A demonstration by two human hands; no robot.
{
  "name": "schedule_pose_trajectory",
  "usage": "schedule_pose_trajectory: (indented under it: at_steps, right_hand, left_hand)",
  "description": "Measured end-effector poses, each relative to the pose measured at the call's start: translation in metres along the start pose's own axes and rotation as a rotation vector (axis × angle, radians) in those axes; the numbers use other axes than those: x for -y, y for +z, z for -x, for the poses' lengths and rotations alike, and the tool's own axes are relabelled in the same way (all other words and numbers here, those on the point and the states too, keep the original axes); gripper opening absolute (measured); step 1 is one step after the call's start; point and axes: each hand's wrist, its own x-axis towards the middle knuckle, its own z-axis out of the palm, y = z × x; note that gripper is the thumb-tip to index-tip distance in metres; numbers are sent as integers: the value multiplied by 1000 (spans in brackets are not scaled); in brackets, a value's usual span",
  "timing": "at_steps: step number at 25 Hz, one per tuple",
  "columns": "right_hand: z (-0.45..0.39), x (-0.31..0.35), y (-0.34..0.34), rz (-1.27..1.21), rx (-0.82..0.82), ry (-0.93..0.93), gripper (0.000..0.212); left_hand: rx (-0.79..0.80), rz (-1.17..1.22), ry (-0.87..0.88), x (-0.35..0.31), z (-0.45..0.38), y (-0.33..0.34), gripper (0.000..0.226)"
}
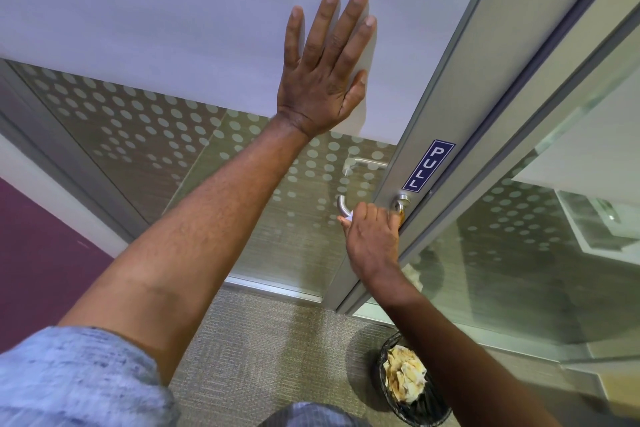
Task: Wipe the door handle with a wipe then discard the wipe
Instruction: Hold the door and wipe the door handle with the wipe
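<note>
A silver lever door handle (342, 204) sticks out from the metal stile of a glass door, just below a blue PULL sticker (428, 165). My right hand (372, 239) is closed around the handle with a white wipe (348, 218) pressed under its fingers; only a small corner of the wipe shows. My left hand (325, 62) lies flat with spread fingers on the frosted upper panel of the door (173, 10), holding nothing.
A black mesh waste bin (412, 388) with crumpled paper stands on the carpet at the lower right, beneath my right forearm. A glass side panel (519, 253) is to the right of the door frame. A purple wall (41, 253) is at the left.
</note>
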Motion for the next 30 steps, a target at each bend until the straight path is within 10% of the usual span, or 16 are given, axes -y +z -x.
schedule_pose_trajectory:
  at_steps: [10, 26, 30]
  right_hand:
    - [-40, 45, -16, -57, 177, 194, 43]
    - [-4, -78, 6, 263, -163, -400, 13]
    - [-21, -73, 2, 223, -118, -422, 44]
  left_hand:
    - [6, -16, -6, -1, 1, 1, 59]
    - [14, -10, -10, 0, 1, 0, 60]
    - [17, -12, -9, 1, 2, 1, 59]
